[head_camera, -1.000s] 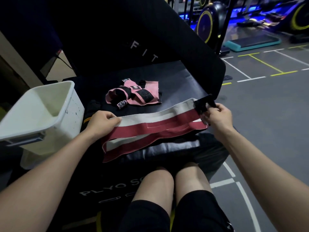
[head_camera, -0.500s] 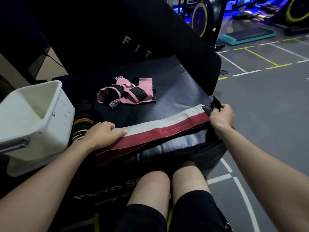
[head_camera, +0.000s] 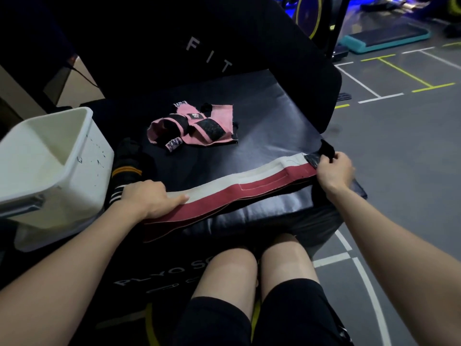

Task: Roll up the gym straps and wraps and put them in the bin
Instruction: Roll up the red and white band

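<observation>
The fingers (head_camera: 174, 197) of the left hand (head_camera: 147, 199) lie loosely curled, pressing the near end of the red and white wrap (head_camera: 232, 188) onto the black box (head_camera: 272, 136), just right of the white bin (head_camera: 52, 166) and a black striped wrap (head_camera: 126, 171). The wrap stretches flat rightward, with the pink wraps (head_camera: 197, 126) behind it. The right hand (head_camera: 334, 171) pinches the wrap's far black end, fingers curled over it.

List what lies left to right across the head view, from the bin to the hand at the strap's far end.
White bin → black striped wrap → left hand → pink wraps → red-and-white strap → right hand.
</observation>
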